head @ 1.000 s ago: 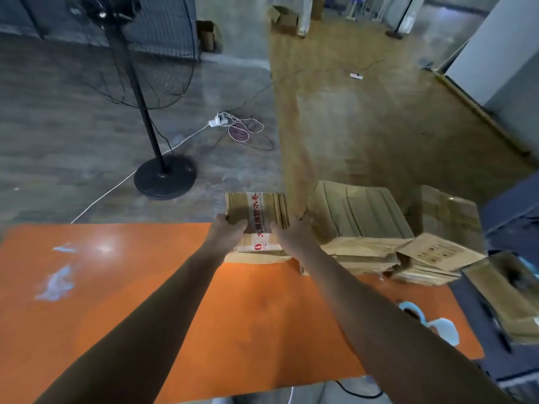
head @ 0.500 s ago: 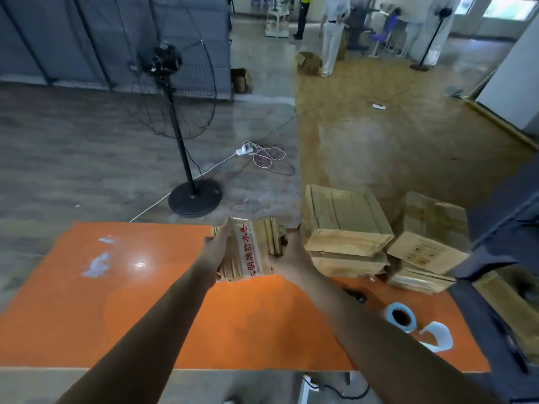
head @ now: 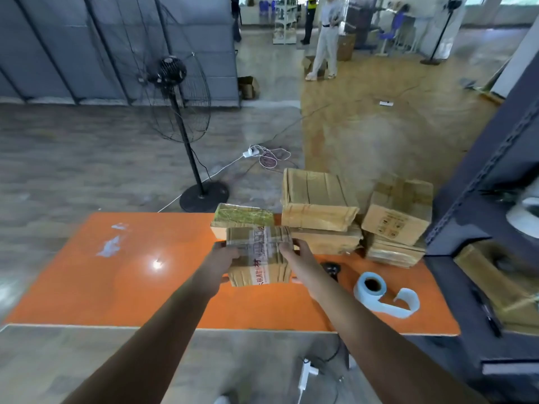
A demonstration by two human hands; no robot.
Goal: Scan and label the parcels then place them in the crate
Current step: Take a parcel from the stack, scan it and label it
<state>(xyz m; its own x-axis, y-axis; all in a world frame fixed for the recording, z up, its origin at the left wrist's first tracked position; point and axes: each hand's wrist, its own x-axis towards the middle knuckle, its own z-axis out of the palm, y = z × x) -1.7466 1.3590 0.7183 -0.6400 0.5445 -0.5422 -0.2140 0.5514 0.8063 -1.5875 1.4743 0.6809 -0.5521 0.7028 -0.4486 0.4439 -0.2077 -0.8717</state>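
At the near edge of the view, two bare forearms reaching forward over a glossy orange table, smooth-topped, with pale scuffs on its left half. Above the table's middle, a flat cardboard parcel, creased, banded with clear tape and a white strip printed in red, clamped from both sides: left hand closed on its left edge, right hand closed on its right edge, fingers wrapped round the sides. To the right on the tabletop, a pale blue label roll, cylindrical, dark core up, loose tail curling to the right; between roll and parcel, a small black object, too blurred to identify. Just behind the held parcel, a second taped parcel with a greenish shiny top. Further right at the table's far edge, stacked cardboard boxes, worn and dented, and a smaller box leaning on flattened cartons. At far right, a dark metal shelf frame. Beyond on the floor, a black pedestal fan with round wire cage and disc base, white cable trailing beside it.
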